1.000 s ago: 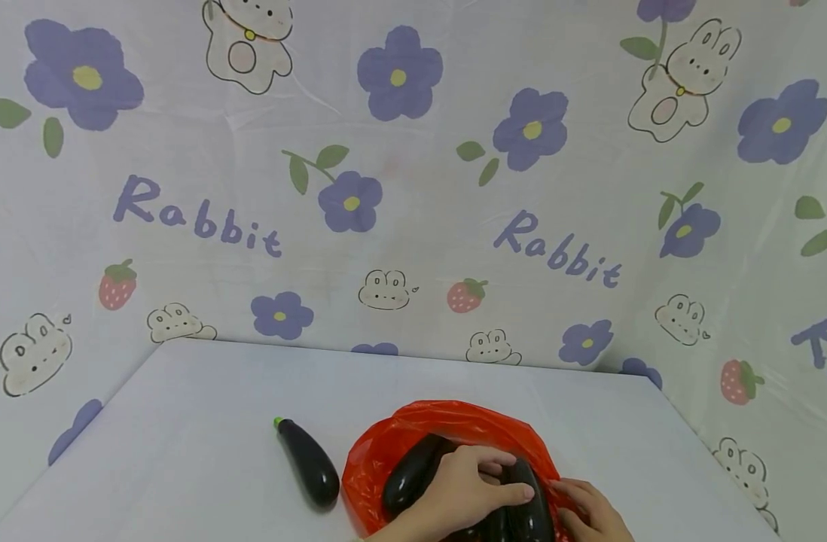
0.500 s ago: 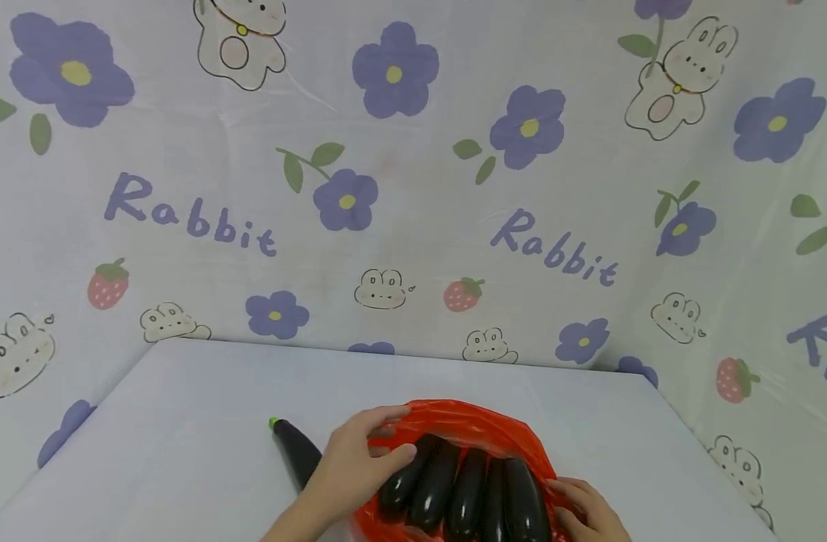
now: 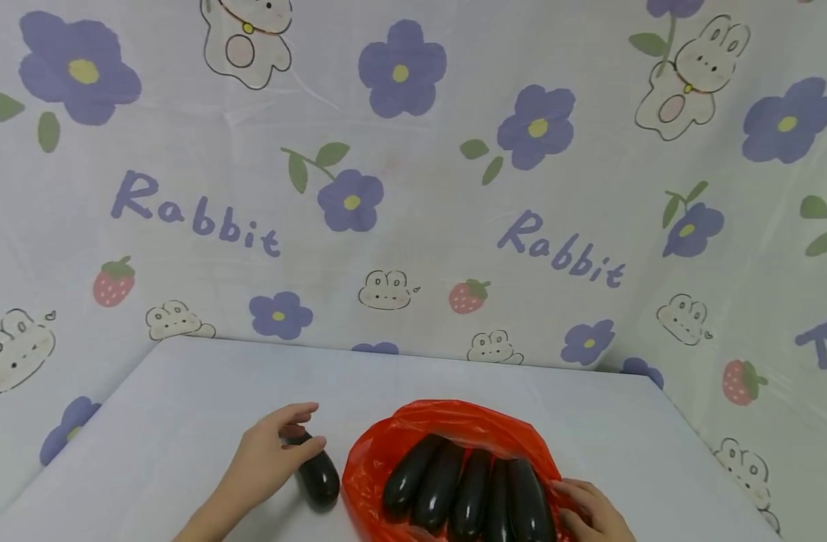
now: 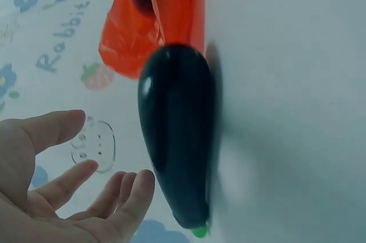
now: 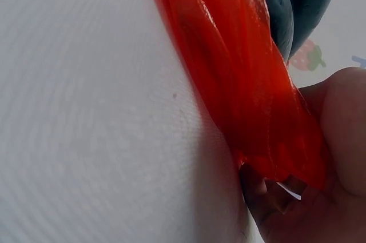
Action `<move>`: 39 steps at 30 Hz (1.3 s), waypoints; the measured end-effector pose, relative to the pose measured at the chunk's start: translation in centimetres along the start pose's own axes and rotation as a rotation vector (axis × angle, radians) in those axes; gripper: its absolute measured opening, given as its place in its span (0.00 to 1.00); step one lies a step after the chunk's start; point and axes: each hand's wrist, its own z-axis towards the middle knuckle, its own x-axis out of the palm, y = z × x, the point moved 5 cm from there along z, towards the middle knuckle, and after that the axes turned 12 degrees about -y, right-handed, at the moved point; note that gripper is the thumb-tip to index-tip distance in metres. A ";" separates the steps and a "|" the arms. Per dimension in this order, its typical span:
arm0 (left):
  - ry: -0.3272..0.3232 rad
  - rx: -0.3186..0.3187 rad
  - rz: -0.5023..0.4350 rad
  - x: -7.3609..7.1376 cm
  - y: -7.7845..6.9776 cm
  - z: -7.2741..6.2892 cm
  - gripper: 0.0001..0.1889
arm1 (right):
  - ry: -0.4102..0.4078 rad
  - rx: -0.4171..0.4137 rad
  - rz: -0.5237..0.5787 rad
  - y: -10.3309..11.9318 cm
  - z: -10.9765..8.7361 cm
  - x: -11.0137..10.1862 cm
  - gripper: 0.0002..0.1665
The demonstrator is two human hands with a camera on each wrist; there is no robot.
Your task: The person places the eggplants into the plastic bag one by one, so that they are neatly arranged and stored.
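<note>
A dark purple eggplant (image 3: 320, 483) with a green stem end (image 4: 198, 231) lies on the white table, left of the red plastic bag (image 3: 369, 459). My left hand (image 3: 263, 458) hovers over its stem half, thumb and fingers spread apart. In the left wrist view a gap shows between those fingers (image 4: 140, 194) and the eggplant (image 4: 177, 128). Inside the bag several eggplants (image 3: 440, 485) lie side by side. At the bag's right edge my right hand (image 3: 595, 513) holds the red plastic (image 5: 269, 134) between thumb and fingers.
The white tabletop (image 3: 203, 406) stretches behind and to both sides of the bag. A curtain (image 3: 413, 188) printed with flowers, strawberries and rabbits hangs along the back and the sides.
My left hand has moved left from above the bagged eggplants, across the bag's left rim, to the lone eggplant. The right hand has stayed at the bag's edge.
</note>
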 end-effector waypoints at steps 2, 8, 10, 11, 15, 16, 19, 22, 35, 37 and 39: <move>-0.003 -0.007 0.005 -0.2 0.6 0.4 0.26 | 0.001 0.004 0.004 0.0 0.0 0.0 0.23; -0.012 -0.036 0.042 -0.5 1.9 0.9 0.28 | 0.001 0.006 0.017 0.1 0.0 0.0 0.23; -0.009 -0.039 0.063 -0.5 2.3 1.0 0.29 | 0.003 -0.006 0.014 0.1 0.0 0.0 0.23; -0.005 -0.040 0.073 -0.5 2.5 1.1 0.30 | 0.005 -0.011 0.013 0.1 0.0 0.0 0.23; 0.022 -0.039 0.108 -0.2 3.1 1.2 0.32 | 0.007 -0.027 0.004 0.1 0.1 0.0 0.22; 0.031 -0.044 0.115 -0.1 3.3 1.2 0.32 | 0.006 -0.026 0.004 0.1 0.1 0.0 0.22; 0.064 -0.081 0.106 0.1 3.7 1.3 0.33 | 0.003 -0.015 0.003 0.0 0.2 0.0 0.23; 0.107 -0.139 0.064 0.3 4.2 1.3 0.34 | 0.001 -0.007 0.005 0.1 0.2 0.0 0.23; 0.152 -0.171 0.069 0.5 4.6 1.4 0.32 | 0.006 0.001 0.012 0.0 0.0 0.1 0.22; 0.152 -0.170 0.070 0.6 4.7 1.4 0.33 | 0.008 -0.008 0.006 0.1 0.0 0.0 0.23; 0.155 -0.180 0.058 0.7 4.8 1.4 0.32 | 0.009 -0.017 -0.004 0.1 0.1 0.0 0.23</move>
